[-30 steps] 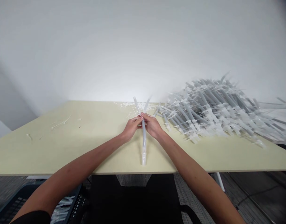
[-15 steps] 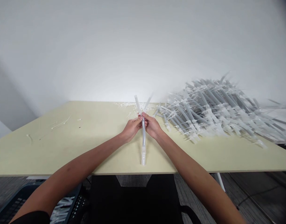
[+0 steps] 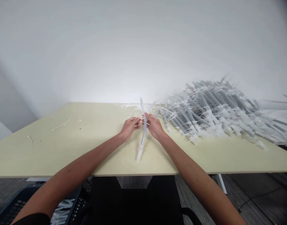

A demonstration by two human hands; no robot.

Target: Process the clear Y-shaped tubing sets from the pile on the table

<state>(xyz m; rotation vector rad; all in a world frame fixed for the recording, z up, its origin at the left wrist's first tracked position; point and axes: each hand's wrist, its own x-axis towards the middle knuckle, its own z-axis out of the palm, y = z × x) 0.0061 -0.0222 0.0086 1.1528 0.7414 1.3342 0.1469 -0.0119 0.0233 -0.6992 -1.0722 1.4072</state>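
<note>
A clear plastic Y-shaped tube assembly (image 3: 143, 134) stands above the table, its two branches pointing away and its single leg with a whitish end piece towards me. My right hand (image 3: 154, 125) is closed around it near the fork, thumb on top. Just left of the fork, my left hand (image 3: 130, 127) is apart from the tube. Its fingers are curled and pinched together; whatever they hold, if anything, is too small to make out.
A large heap of similar tube assemblies (image 3: 211, 109) fills the table's right side. Small white plastic strips (image 3: 128, 106) lie at the back edge, and a few thin strips (image 3: 61, 125) at left. Below, a dark basket (image 3: 75, 204) holds more tubes.
My left hand has come off the tube and shifted slightly left. The tube's near end has swung left, and its upper end right, in my right hand.
</note>
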